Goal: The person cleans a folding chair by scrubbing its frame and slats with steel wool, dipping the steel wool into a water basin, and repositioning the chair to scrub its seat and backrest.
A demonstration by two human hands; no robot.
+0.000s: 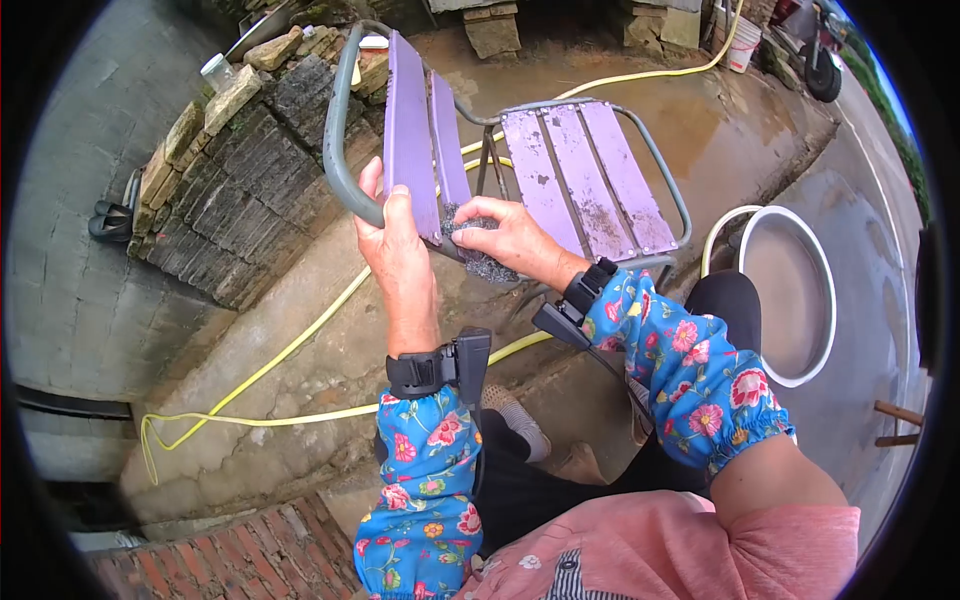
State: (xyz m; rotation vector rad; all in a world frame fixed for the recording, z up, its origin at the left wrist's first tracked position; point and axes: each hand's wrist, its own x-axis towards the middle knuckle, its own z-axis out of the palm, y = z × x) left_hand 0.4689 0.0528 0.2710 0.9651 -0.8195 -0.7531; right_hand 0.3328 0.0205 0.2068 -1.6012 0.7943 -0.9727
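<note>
A chair (408,130) with purple slats and a grey tube frame stands in front of me, its backrest toward the left and its dirt-spotted seat (590,185) toward the right. My left hand (400,250) is closed around the lower corner of the backrest frame, thumb against the slat. In my right hand (522,240) is a dark steel wool scrubber (488,266), pressed to the edge of the backrest's inner slat. The fingers wrap it, so part of the scrubber is hidden.
A yellow hose (310,335) snakes over the wet concrete, passing beneath the chair. At right stands a round basin (828,300) of murky water. Left is a low stacked-stone wall (250,170) with dark shoes (110,222) beside it. A white bucket (743,45) sits far back.
</note>
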